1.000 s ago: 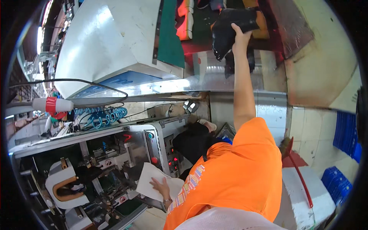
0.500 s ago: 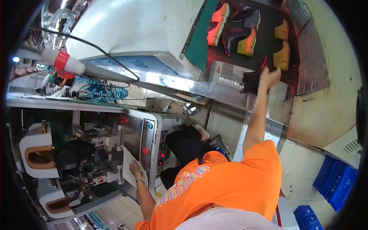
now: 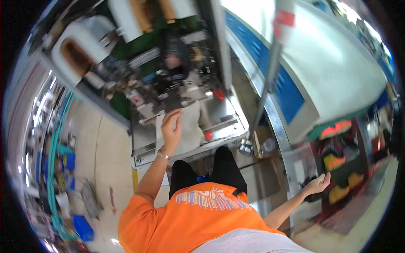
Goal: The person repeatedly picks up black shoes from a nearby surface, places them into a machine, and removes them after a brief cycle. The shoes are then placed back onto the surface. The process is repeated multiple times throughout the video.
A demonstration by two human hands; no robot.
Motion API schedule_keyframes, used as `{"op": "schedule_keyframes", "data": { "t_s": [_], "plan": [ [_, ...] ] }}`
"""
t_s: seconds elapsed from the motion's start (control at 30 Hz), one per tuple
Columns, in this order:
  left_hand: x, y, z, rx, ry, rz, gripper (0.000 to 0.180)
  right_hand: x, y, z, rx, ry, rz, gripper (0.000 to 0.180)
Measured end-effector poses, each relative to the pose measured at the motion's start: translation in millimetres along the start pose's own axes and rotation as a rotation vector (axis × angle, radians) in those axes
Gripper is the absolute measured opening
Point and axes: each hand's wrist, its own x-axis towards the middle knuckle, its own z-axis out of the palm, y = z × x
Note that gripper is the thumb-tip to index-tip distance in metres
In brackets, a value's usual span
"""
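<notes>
My left hand is open over a pale sheet on the metal front of a machine, its fingers stretched out. Whether the fingers touch the sheet I cannot tell. Far to the right, my right hand is open beside the dark conveyor belt, with no object visible in it. Next to it lies a dark piece, blurred, perhaps a shoe part. On the belt are shoe pieces with yellow soles, among them a yellow sole and a dark boot with a yellow sole.
A red button sits on the machine's front edge. White housings with brown pads stand at its back. A grey pole rises beside a large white and blue cabinet. A blue crate is on the floor at left.
The view has swung to the right cabinet's side, bringing the machine in front of me. My right hand has drawn slightly off the yellow soles. My left hand stays over the pale sheet.
</notes>
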Motion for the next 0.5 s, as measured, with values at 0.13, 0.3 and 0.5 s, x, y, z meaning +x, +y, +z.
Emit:
{"op": "schedule_keyframes", "data": {
  "t_s": [0.13,0.3,0.5],
  "plan": [
    [55.0,50.5,-53.6,0.042,0.144,0.229,0.021,-93.4,-159.0,116.4,0.344,-0.644,-0.005,0.019],
    [99.4,101.8,-63.3,0.179,-0.088,0.257,0.028,-243.6,-267.7,245.3,0.941,-1.546,0.566,0.04],
    [123.6,44.2,-32.7,0.365,0.096,0.309,0.026,-329.7,-299.4,362.5,1.255,-1.705,0.966,0.032]
  ]
}}
